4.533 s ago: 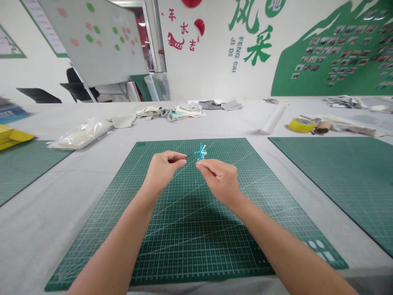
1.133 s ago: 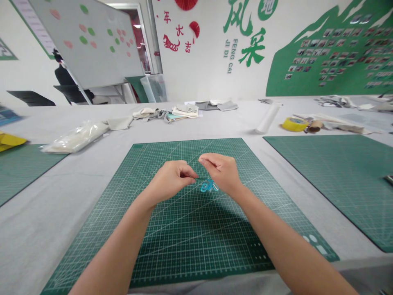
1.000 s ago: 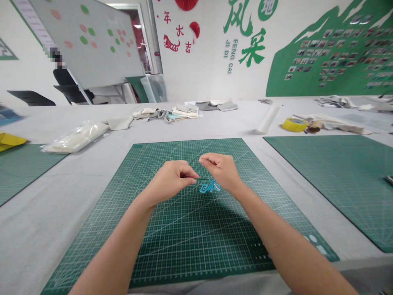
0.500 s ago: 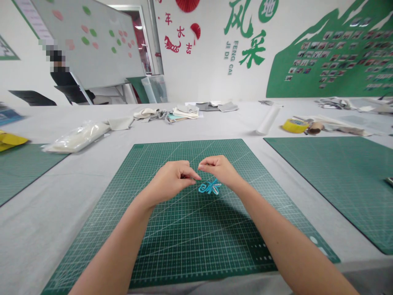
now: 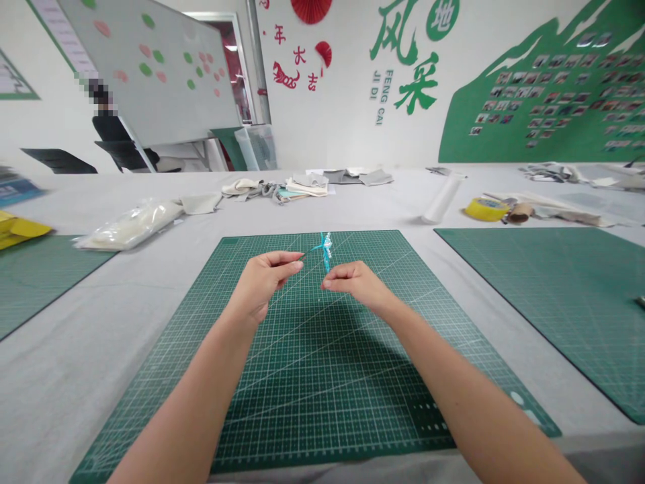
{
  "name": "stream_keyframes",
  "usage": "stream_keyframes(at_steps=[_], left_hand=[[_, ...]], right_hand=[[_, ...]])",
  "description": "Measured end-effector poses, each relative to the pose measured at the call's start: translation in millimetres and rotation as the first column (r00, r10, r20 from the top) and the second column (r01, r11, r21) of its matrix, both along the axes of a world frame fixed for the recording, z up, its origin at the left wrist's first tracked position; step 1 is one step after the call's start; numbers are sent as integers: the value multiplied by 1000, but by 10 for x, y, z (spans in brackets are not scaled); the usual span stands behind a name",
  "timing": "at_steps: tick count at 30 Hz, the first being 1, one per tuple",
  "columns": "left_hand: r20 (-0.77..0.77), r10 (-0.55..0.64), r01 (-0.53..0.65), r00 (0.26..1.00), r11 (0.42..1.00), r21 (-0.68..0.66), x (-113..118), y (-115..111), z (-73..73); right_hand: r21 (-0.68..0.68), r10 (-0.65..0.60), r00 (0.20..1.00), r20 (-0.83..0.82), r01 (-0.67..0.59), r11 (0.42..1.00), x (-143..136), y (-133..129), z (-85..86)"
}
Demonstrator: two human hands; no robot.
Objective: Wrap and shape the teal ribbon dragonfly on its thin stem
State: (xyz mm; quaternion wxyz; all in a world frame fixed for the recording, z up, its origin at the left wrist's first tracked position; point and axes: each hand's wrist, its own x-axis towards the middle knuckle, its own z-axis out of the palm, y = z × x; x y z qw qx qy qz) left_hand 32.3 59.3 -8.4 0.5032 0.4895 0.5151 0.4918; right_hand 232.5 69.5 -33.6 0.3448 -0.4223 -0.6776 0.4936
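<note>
A small turquoise ornament (image 5: 326,250) with pale, glittering parts is held up over the green gridded cutting mat (image 5: 302,390). My left hand (image 5: 275,275) pinches a thin dark stem that runs to the ornament's left side. Just below the ornament is my right hand (image 5: 347,279), its thumb and forefinger pressed together near the lower tip. What those fingers hold, if anything, is too small to make out.
Further green mats (image 5: 544,289) lie right and left. Along the back are fabric pieces (image 5: 307,185), a plastic-wrapped packet (image 5: 134,225), a white roll (image 5: 443,198) and yellow tape (image 5: 486,208). A person (image 5: 111,128) sits far back left.
The ornament has risen from between and below my hands to above my right fingertips, and now stands edge-on. My left hand has turned and moved slightly left and up; my right hand moved slightly down.
</note>
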Motion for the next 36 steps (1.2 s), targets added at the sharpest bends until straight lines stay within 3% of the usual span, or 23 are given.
stream_keyframes(at_steps=[7,14,17,24,30,36], left_hand=[[-27,57,-57,998,998,-9,-29,28,-12],[-210,59,-48,976,997,59,34,-3,-10],[-371,31,26,928,989,146,58,-20,-27],[-701,-32,286,713,925,249,70,-63,-70],[-722,-173,443,669,873,202,116,-125,-4],[-660,-285,505,695,847,166,124,-189,66]], right_hand=[[225,12,996,85,-31,974,-21,-136,111],[411,-22,999,31,7,911,-14,-196,156],[453,-47,999,22,32,891,-6,-209,165],[535,-133,991,-25,126,835,2,-214,171],[575,-223,974,-44,207,791,13,-155,122],[530,-230,973,-32,212,821,40,-101,90]])
